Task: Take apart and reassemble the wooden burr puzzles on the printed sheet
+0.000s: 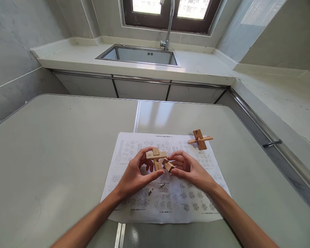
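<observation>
Above a printed paper sheet (pixel 170 214), my left hand (pixel 136 172) grips a small assembly of wooden blocks (pixel 156 155), its thumb below and fingers behind. One flat piece of the assembly lies crosswise and bears a dark mark. My right hand (pixel 192 170) pinches a notched wooden piece (pixel 169 166) between thumb and fingers, close to the right side of the assembly. Whether the two touch is hard to tell. A crossed pair of wooden pieces (pixel 200 139) with a dark mark rests at the sheet's upper right corner.
The sheet lies across the seam of a pale table (pixel 54 148). Two small light-and-dark bits (pixel 151 191) are on the sheet. Beyond the table are a counter (pixel 201 70), a sink (pixel 136 55) and a faucet (pixel 167 31) below a window.
</observation>
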Demonstrator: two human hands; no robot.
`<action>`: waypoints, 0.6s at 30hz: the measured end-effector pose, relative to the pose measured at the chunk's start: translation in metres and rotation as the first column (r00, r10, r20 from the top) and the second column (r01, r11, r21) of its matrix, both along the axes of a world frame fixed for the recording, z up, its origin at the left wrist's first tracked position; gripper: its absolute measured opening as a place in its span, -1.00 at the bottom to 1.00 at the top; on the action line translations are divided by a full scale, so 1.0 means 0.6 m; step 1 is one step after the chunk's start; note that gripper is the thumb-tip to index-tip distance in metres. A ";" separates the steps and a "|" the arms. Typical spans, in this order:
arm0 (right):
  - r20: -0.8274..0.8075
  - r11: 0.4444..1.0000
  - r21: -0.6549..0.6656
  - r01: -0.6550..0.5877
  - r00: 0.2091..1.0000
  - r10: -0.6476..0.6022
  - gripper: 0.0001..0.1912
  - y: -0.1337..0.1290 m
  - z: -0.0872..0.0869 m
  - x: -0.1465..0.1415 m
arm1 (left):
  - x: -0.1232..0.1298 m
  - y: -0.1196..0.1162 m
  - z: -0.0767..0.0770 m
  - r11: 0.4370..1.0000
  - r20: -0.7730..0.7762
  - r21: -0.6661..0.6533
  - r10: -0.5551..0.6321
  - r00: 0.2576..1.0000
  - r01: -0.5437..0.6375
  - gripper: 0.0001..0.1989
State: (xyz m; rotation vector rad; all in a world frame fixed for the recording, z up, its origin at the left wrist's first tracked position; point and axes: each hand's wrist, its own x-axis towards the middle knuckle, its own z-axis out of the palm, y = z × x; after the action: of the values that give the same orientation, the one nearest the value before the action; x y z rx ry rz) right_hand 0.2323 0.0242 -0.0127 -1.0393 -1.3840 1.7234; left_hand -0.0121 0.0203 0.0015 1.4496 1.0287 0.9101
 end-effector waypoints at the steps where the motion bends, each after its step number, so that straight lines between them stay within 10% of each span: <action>1: -0.032 0.999 -0.038 -0.004 0.999 0.003 -0.51 0.000 -0.001 0.001 | 0.000 -0.001 -0.001 1.000 -0.015 0.015 -0.008 1.000 0.009 -0.35; 18: -0.107 0.981 -0.172 -0.096 0.991 0.078 -0.47 0.000 0.003 0.003 | -0.004 -0.008 -0.010 0.943 -0.235 0.250 -0.161 0.958 0.220 -0.33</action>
State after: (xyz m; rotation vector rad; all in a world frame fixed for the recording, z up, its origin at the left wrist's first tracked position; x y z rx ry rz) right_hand 0.2338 0.0245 -0.0110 -0.9845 -1.2481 1.9642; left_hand -0.0144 0.0157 -0.0047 1.8791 0.9194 0.7901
